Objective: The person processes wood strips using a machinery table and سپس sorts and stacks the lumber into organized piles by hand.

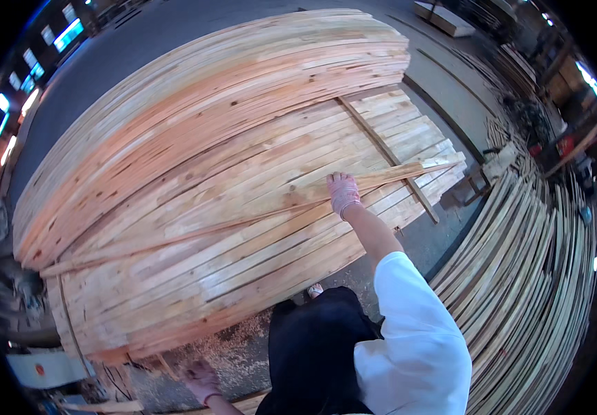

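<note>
My right hand (343, 192), in a pale reddish work glove, is closed over the edge of a long wooden board (395, 173). That board lies slantwise on top of a low stack of planks (243, 242) laid side by side. My left hand (201, 382), gloved too, hangs low at the lower left, off the stack's near edge. Its fingers are smeared, and whether anything is in them is unclear. A thin wooden crosspiece (367, 129) lies across the stack's right part; another thin stick (68, 315) crosses near its left end.
Beyond the low stack rises a taller stack of planks (208, 104). Many long thin strips (520, 277) lie heaped on the right. Sawdust (236, 346) covers the floor near my feet. A white machine part (49, 369) stands at the lower left.
</note>
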The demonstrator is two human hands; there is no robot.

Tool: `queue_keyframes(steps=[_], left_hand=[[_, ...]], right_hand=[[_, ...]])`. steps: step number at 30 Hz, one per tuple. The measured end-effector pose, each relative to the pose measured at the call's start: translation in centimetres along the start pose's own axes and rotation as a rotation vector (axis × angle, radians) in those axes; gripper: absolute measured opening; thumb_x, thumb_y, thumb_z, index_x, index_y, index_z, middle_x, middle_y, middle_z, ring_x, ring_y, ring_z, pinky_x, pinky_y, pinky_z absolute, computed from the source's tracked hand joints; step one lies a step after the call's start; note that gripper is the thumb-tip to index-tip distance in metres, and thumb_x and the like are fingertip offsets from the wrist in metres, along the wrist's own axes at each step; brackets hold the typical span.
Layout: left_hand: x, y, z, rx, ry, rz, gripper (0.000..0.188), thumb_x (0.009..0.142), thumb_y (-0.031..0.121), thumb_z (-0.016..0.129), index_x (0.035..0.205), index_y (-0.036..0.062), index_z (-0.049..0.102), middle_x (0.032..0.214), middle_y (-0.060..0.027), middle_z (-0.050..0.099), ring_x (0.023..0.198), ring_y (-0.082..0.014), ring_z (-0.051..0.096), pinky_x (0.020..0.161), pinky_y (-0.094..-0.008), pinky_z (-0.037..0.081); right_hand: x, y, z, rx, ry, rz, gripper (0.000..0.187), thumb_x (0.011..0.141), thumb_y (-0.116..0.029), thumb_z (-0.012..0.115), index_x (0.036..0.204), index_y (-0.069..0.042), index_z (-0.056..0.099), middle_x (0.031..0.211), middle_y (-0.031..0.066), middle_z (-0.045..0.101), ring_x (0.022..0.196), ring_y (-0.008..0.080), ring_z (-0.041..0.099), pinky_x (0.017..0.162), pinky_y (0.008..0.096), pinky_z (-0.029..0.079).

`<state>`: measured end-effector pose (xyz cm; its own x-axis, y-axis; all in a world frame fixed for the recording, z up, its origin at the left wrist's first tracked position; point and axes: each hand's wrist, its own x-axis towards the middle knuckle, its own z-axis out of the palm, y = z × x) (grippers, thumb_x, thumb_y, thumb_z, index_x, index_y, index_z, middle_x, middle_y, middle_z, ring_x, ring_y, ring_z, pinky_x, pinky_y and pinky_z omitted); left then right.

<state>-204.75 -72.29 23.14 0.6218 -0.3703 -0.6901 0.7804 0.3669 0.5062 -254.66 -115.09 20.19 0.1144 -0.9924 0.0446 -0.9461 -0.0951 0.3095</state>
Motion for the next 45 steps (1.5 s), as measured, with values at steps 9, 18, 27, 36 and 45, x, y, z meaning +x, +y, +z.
queue_keyframes(steps=[9, 18, 27, 36, 45], left_hand=[[-0.7, -9.0, 4.9, 0.204, -0.151, -0.314, 0.025, 0.086, 0.037, 0.058, 0.087, 0.0121, 0.060, 0.074, -0.0004, 0.056, 0.074, -0.0201, 0.055, 0.083, -0.0415, 0.048], [1.1, -11.0, 4.0, -0.031, -0.318, -0.579, 0.065, 0.090, 0.053, 0.046, 0.132, 0.0047, 0.039, 0.136, -0.0166, 0.042, 0.125, -0.0335, 0.040, 0.104, -0.0486, 0.034], [-3.5, -9.1, -0.9, -0.048, -0.389, -0.402, 0.040, 0.090, 0.045, 0.053, 0.099, 0.0058, 0.057, 0.085, -0.0095, 0.062, 0.080, -0.0277, 0.061, 0.077, -0.0447, 0.051], [-7.4, -5.2, -8.8, -0.208, -0.499, -0.374, 0.033, 0.086, 0.038, 0.062, 0.098, 0.0074, 0.060, 0.087, -0.0090, 0.063, 0.086, -0.0277, 0.061, 0.086, -0.0490, 0.050], [-10.6, -3.6, -9.1, -0.174, -0.208, -0.228, 0.027, 0.090, 0.032, 0.059, 0.100, 0.0076, 0.058, 0.092, -0.0102, 0.064, 0.088, -0.0266, 0.061, 0.088, -0.0484, 0.049]], right_hand=[[-0.4, 1.2, 0.3, 0.118, -0.159, -0.167, 0.021, 0.086, -0.019, 0.051, 0.085, -0.008, 0.069, 0.082, 0.0105, 0.068, 0.082, 0.0243, 0.067, 0.069, 0.0407, 0.053], [-23.0, 0.9, -9.2, 0.067, -1.145, -0.583, 0.046, 0.075, -0.053, 0.058, 0.107, -0.021, 0.065, 0.107, 0.0025, 0.066, 0.107, 0.0256, 0.059, 0.092, 0.0446, 0.044], [-35.6, 0.9, -7.2, 0.317, -1.366, -0.486, 0.057, 0.072, -0.051, 0.063, 0.114, -0.013, 0.062, 0.109, 0.0140, 0.065, 0.103, 0.0317, 0.060, 0.088, 0.0383, 0.045], [-37.8, 0.1, -11.3, 0.767, -1.293, -0.427, 0.041, 0.087, -0.035, 0.060, 0.108, 0.000, 0.062, 0.094, 0.0123, 0.066, 0.087, 0.0169, 0.059, 0.075, 0.0341, 0.049], [-31.4, -3.7, -12.0, 0.228, -1.004, -0.630, 0.049, 0.069, -0.043, 0.067, 0.104, -0.009, 0.067, 0.096, 0.0177, 0.067, 0.094, 0.0329, 0.063, 0.081, 0.0404, 0.049]])
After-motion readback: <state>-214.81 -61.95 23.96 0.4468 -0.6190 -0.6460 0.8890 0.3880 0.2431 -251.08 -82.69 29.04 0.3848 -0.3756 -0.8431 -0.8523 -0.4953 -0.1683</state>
